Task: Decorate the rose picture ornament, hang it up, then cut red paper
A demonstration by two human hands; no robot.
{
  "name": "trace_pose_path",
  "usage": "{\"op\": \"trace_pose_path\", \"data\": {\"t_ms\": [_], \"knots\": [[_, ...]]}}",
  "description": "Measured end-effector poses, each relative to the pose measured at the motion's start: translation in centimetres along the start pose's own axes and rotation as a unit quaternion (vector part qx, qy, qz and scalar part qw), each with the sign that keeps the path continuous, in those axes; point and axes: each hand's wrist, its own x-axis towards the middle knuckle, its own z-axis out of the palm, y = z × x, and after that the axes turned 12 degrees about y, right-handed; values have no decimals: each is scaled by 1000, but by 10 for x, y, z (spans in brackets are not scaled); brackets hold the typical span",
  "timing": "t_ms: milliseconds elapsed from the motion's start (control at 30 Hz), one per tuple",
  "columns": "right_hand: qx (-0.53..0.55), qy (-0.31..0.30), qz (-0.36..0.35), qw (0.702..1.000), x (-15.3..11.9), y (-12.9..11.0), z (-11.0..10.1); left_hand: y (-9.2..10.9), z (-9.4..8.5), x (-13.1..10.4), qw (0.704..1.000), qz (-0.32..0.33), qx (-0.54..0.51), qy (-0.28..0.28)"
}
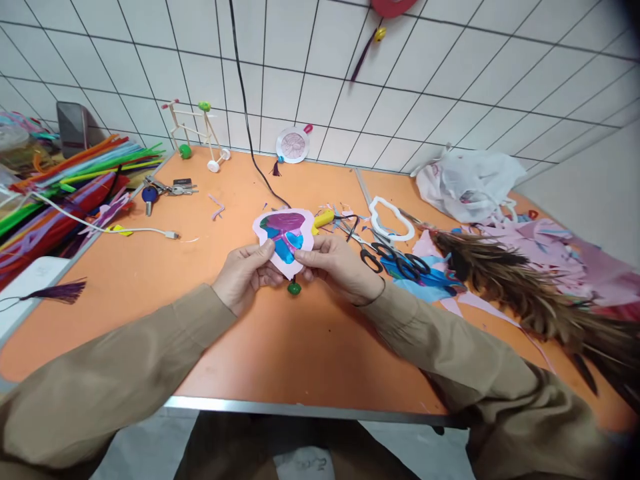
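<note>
A pink scallop-edged paper craft piece (284, 222), with shiny purple and blue patches, is held between my two hands above the orange table. My left hand (245, 272) pinches its lower left edge, thumb on the front. On the lower right, my right hand (345, 267) grips it the same way, its thumb near the blue patch. A green bead (294, 289) hangs from the pointed bottom. Just behind the craft piece lies a yellow glue gun (324, 218), partly hidden by it.
Scissors (373, 260) and a white scalloped frame (391, 220) lie to the right, beside brown feathers (530, 290) and a plastic bag (467, 183). Pipe cleaners (85, 180), keys (173, 189) and a white cable (110, 227) are on the left. A stick cart (195, 133) stands behind.
</note>
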Motion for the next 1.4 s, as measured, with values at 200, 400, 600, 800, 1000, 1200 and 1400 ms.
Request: {"op": "trace_pose_path", "data": {"t_ms": [200,400,600,800,1000,1200,1400], "knots": [[11,-14,-2,1000,-7,1,2,1,4,-4,1000,10,4,-8],[4,-21,-12,1000,-7,5,4,2,2,-4,999,34,35,-6],[24,-12,-14,1000,-9,4,7,2,4,-5,999,21,50,3],[71,19,-26,997,-9,1,10,0,1,-5,989,80,114,49],[109,22,40,993,-12,-6,12,17,-15,-9,736,561,358,123],[160,-15,95,982,-17,-12,17,21,-15,0,574,712,395,-87],[150,-45,128,979,-22,-15,16,20,-10,4,613,698,361,-81]]}}
